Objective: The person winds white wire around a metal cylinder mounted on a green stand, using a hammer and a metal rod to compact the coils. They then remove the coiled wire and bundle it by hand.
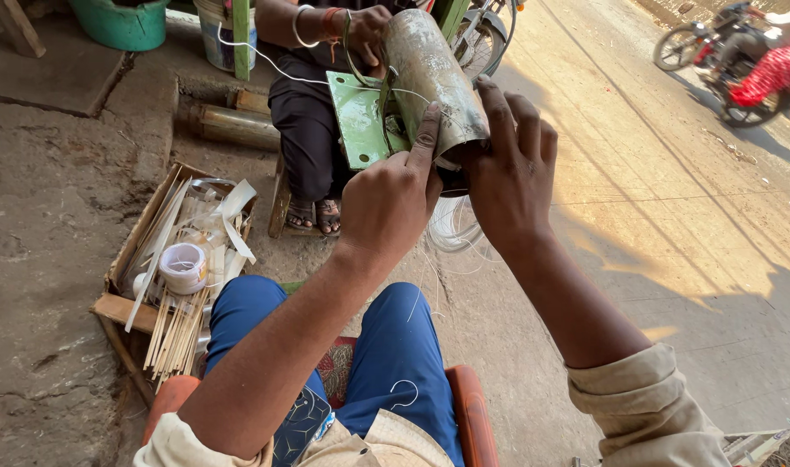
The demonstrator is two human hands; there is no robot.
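The metal cylinder (430, 73) sits centre, with the left hand (386, 203) just below it and the right hand (507, 173) at its right. A flat bracket (356, 121) adjoins its left side, a seated co-worker (313, 104) is behind it, and a wooden box of sticks (144, 233) lies well to its lower left.

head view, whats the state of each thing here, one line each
metal cylinder: held up, tilted, gripped at its lower end
left hand: closed on the cylinder
right hand: fingers spread on the cylinder
green plate: upright behind the cylinder
wooden tray: on ground, holding sticks

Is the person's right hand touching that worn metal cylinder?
Touching: the head view shows the right hand with fingers laid flat against the metal cylinder.
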